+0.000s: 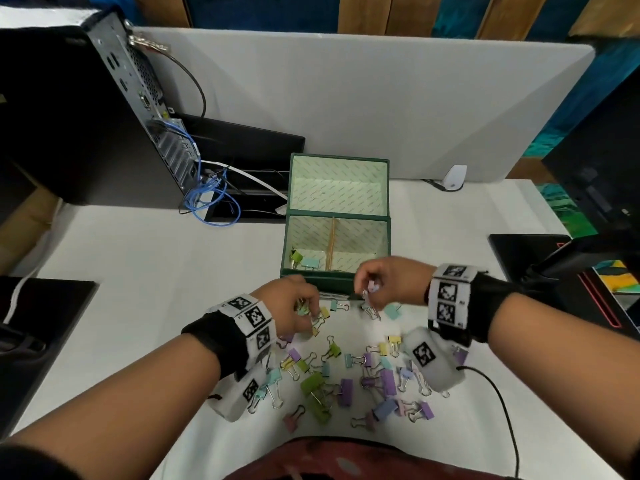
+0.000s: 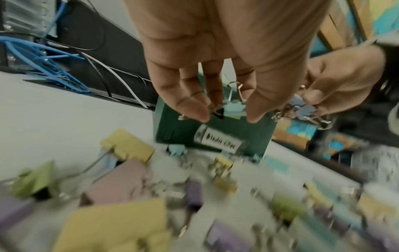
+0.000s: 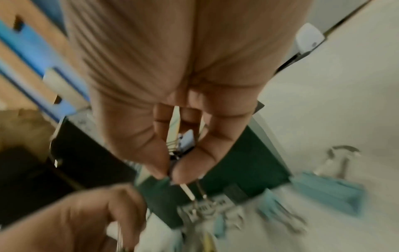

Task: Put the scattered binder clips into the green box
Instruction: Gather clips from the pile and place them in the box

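The green box stands open on the white desk, with a green and a teal clip in its left compartment. Several pastel binder clips lie scattered on the desk in front of it. My left hand hangs just before the box's front wall and pinches a teal binder clip between thumb and fingers. My right hand is level with the box's front right corner and pinches lilac-blue binder clips with wire handles dangling. In the left wrist view the box's front carries a white label.
A computer tower with blue cables stands at the back left. A grey partition closes the rear. Dark pads lie at the left and right desk edges. A small white device sits by the partition.
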Demonstrator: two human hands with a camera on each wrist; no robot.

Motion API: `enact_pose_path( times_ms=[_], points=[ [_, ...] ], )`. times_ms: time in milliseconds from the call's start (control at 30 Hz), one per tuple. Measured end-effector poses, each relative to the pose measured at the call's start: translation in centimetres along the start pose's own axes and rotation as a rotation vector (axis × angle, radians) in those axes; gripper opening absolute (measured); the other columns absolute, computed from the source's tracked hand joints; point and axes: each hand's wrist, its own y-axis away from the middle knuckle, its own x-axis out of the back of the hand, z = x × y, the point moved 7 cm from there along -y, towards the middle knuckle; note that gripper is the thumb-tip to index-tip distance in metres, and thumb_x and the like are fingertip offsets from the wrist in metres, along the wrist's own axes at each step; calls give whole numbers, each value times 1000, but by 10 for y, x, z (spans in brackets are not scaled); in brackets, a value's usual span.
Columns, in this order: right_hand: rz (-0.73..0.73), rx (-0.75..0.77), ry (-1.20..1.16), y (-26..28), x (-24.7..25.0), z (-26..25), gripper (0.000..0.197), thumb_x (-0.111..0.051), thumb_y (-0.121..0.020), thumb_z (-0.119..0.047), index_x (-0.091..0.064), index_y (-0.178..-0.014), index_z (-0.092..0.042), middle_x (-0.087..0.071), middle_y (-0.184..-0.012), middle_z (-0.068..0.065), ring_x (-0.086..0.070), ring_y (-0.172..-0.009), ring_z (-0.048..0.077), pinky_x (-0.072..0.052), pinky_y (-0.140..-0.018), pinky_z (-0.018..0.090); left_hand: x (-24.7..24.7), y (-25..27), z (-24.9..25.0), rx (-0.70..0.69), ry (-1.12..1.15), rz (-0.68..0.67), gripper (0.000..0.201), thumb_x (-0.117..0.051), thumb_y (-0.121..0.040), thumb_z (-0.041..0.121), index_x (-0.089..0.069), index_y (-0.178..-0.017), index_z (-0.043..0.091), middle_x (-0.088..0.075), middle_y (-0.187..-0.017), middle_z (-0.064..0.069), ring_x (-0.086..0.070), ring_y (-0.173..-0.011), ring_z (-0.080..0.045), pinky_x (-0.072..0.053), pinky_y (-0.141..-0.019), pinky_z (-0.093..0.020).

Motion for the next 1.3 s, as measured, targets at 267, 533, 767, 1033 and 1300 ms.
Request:
enact_pose_path(
  times_ms=[267,533,767,1033,1300],
  points=[
    [283,-16,-185,-20,55,-11,34,-59,-81,6,-66,-97,-23,-66,-109,3,-60,-99,17,-51,-91,30,52,-12,18,82,429,155,21,-69,-76,10,-61,-70,28,-57,-68,6,-53,-59,-11,-52,-66,-27],
    [314,-30,17,-10,48,-11,40,-53,-87,3,-59,-122,-16,-60,-126,2,-56,-113,15,-40,-101,23,61,-43,37,98,592,240,19,-66,-81,8,-62,-72,25,-59,-86,1,-59,-75,-17,-58,-69,-29],
    [369,-1,-108,10,54,7,37,-53,-82,6,-62,-86,-29,-62,-100,-1,-63,-99,30,-50,-86,34,54,-59,53,81,579,258,24,-62,-85,10,-61,-82,34,-61,-84,10,-67,-76,-22,-57,-86,-41],
    [28,-36,179,19,18,11,24,-52,-88,-8,-67,-93,-25,-60,-84,-15,-53,-69,-4,-40,-60,4,57,-24,18,166,413,199,12,-59,-85,13,-65,-81,23,-68,-86,-2,-66,-72,-15,-57,-73,-28],
    [-176,-49,667,4,-33,34,64,-52,-87,-8,-32,-143,-30,-30,-153,-2,-36,-136,19,-31,-111,29,6,6,-22,247,-331,-152,39,-65,-78,34,-59,-117,30,-56,-121,6,-56,-108,-17,-45,-89,-26]
  ],
)
